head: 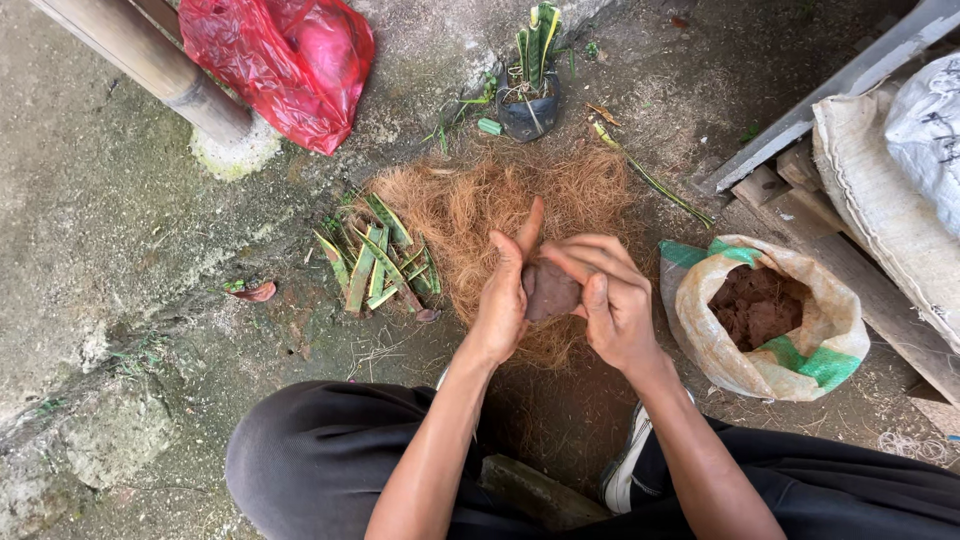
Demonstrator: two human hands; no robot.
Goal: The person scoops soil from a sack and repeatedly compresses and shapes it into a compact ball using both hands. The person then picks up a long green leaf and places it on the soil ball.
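Observation:
Both my hands meet over a pile of brown coconut fibre on the ground. Between them is a reddish-brown lump of clay soil. My left hand cups its left side with the fingers pointing up. My right hand wraps over its top and right side. An open woven sack with the same reddish soil inside stands right of my right hand. A heap of cut green-and-yellow leaf pieces lies left of the fibre.
A small black pot with an upright striped-leaf plant stands beyond the fibre. A red plastic bag and a bamboo pole are at the back left. Planks and white sacks fill the right side. My knees frame the bottom.

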